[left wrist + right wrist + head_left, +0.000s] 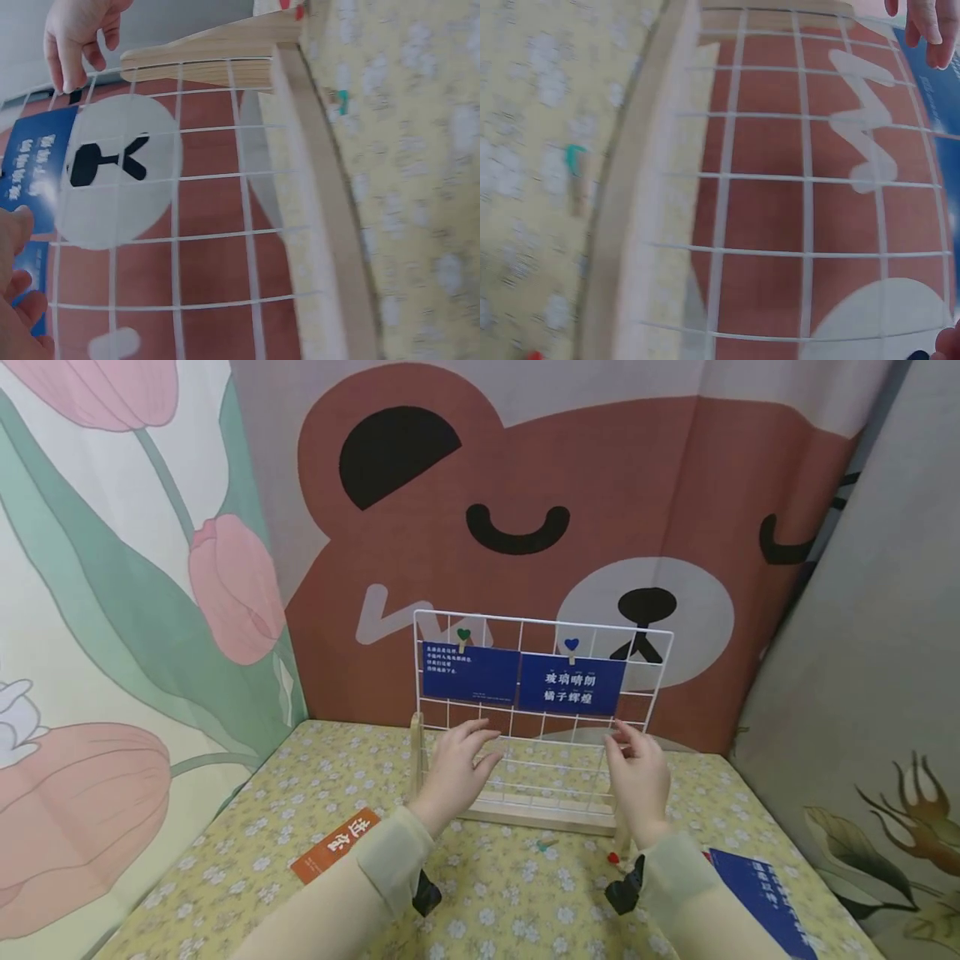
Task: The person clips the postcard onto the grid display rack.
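Observation:
A white wire grid [543, 622] stands upright in a wooden base [536, 817]. Two blue cards hang side by side on it: the left card [480, 681] under a green heart clip [463, 634], the right card [603, 693] under a blue heart clip [572, 645]. My left hand [459, 768] is in front of the grid, below the left card, its fingers loosely bent around nothing. Near the right card's lower right corner is my right hand [639, 772], fingers relaxed; the left wrist view shows this hand [82, 37] by the grid's side. Contact with the wires cannot be told.
On the flowered tablecloth [480, 918] lie an orange card [336, 845] at left and more blue cards [761, 893] at right. A teal clip [544, 846] and a red heart clip [613, 857] lie before the base. Printed curtains [420, 693] enclose the table.

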Demonstrator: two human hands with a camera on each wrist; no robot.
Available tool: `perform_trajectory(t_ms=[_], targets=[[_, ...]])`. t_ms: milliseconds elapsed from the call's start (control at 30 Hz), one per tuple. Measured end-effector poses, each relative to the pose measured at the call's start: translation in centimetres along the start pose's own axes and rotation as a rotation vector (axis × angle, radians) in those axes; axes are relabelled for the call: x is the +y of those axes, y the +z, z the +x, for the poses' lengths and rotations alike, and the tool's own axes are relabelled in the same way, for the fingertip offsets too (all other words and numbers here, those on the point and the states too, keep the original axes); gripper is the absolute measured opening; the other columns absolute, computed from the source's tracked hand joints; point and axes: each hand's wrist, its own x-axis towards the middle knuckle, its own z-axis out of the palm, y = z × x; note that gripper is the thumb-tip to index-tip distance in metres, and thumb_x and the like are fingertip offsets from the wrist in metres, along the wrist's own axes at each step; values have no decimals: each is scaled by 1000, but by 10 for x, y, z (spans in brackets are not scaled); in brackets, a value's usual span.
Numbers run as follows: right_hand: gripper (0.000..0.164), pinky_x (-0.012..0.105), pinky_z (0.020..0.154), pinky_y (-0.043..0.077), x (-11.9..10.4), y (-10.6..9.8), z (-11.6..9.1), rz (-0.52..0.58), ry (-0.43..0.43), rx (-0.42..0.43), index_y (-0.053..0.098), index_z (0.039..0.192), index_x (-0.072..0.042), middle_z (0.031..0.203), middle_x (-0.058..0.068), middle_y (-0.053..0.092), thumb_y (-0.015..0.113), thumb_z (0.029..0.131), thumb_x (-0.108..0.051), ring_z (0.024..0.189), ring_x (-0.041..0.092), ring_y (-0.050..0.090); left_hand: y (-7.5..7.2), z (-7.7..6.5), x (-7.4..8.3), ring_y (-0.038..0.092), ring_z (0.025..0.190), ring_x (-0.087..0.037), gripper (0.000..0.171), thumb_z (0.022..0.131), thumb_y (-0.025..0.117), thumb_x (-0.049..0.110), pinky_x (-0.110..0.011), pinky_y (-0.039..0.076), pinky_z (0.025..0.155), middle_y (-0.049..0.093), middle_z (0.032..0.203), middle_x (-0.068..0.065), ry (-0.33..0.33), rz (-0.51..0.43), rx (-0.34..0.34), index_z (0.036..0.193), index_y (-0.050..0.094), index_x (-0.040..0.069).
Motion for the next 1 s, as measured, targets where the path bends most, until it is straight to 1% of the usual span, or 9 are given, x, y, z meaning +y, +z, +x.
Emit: perform_trajectory(t_ms=[67, 200, 333, 433, 567, 667, 767, 900, 1000], targets=[[32, 32, 62, 47, 6, 3, -9, -5, -7, -8, 66, 123, -6, 98, 10, 68, 64, 94, -20, 76, 20, 62, 3, -9, -6, 41, 130, -30, 32, 94, 64, 26, -54, 27, 107, 50, 140, -4, -44, -9, -1, 125, 64, 16], [31, 29, 59, 46, 14, 8, -27, -12, 15, -43, 66, 121, -5, 98, 11, 68, 66, 93, -17, 76, 20, 61, 8, -27, -18, 40, 131, -30, 35, 94, 65, 29, -55, 27, 107, 49, 141, -3, -146, -28, -16, 126, 63, 17], [33, 28, 58, 46, 19, 10, -43, -16, 50, -111, 65, 124, -6, 100, 11, 66, 64, 94, -19, 78, 20, 60, 10, -41, -29, 39, 131, -33, 37, 93, 66, 27, -56, 28, 106, 49, 140, -7, -210, -54, -20, 127, 62, 14], [34, 27, 59, 46, 24, 14, -53, -9, 77, -165, 63, 126, -7, 102, 10, 65, 63, 95, -20, 80, 20, 59, 12, -50, -35, 40, 130, -34, 37, 92, 66, 25, -57, 30, 105, 49, 139, -9, -240, -61, -15, 127, 62, 13], [34, 29, 60, 47, 29, 20, -66, -22, 115, -223, 63, 126, -7, 103, 10, 64, 62, 95, -20, 81, 21, 58, 15, -62, -44, 40, 130, -36, 37, 92, 67, 23, -58, 31, 104, 50, 138, -11, -266, -80, -36, 127, 61, 12], [32, 31, 61, 47, 30, 26, -75, -37, 130, -257, 64, 124, -5, 102, 11, 64, 63, 94, -19, 80, 21, 58, 16, -69, -48, 39, 131, -37, 37, 92, 67, 23, -58, 31, 104, 49, 138, -12, -297, -98, -54, 126, 62, 11], [29, 31, 61, 45, 34, 32, -84, -42, 152, -309, 66, 120, -4, 102, 10, 64, 63, 95, -18, 79, 19, 57, 17, -77, -53, 39, 131, -38, 37, 92, 68, 25, -58, 33, 103, 48, 140, -12, -332, -100, -59, 126, 62, 11], [24, 31, 57, 45, 39, 40, -93, -63, 188, -411, 69, 114, -8, 101, 6, 66, 63, 95, -20, 75, 16, 56, 19, -86, -60, 41, 130, -37, 38, 91, 67, 25, -57, 35, 101, 49, 139, -12, -370, -83, -72, 127, 62, 12], [21, 37, 64, 49, 41, 43, -96, -86, 180, -480, 71, 111, -10, 106, 7, 67, 65, 93, -20, 84, 22, 61, 20, -93, -66, 42, 130, -36, 37, 92, 67, 26, -56, 37, 101, 51, 137, -12, -397, -75, -84, 126, 62, 12]])
